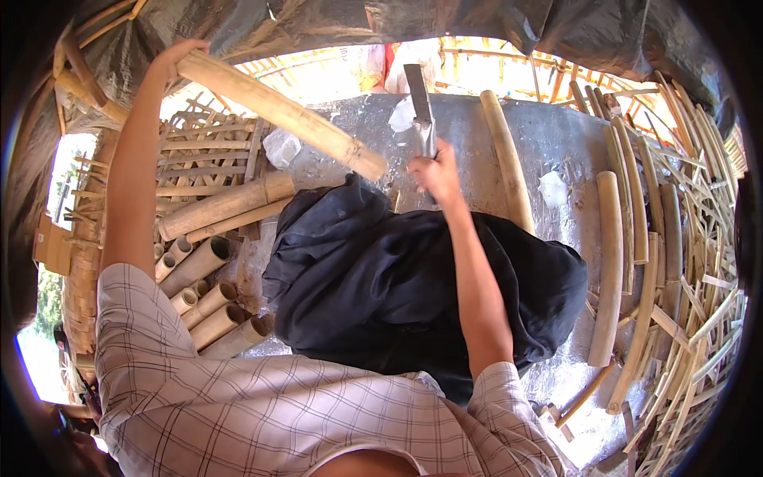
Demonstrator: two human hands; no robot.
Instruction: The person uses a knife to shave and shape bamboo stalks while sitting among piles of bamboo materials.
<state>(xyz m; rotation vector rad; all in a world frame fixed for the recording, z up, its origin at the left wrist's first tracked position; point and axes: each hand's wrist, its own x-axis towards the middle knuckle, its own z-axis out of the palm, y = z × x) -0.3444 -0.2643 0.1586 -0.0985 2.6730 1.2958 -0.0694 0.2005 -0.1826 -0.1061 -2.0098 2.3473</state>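
Observation:
My left hand (181, 59) is raised at the upper left, closed around the far end of a thick bamboo pole (274, 107). The pole slants down to the right, its lower end in front of my left knee; whether that end touches anything I cannot tell. In front of my lap, my right hand (439, 171) grips the metal handle of a broad-bladed chopping knife (418, 95). Its dark blade points up and away from me, apart from the pole. Dark cloth (381, 270) covers my bent legs.
Cut bamboo tubes (214, 306) lie at my left beside a lattice of strips (203, 159). Another pole (507, 159) rests on the grey ground sheet (461, 127) ahead. Several bamboo lengths (608, 270) and a heap of split strips (707, 318) fill the right. Dark sheeting (318, 24) hangs above.

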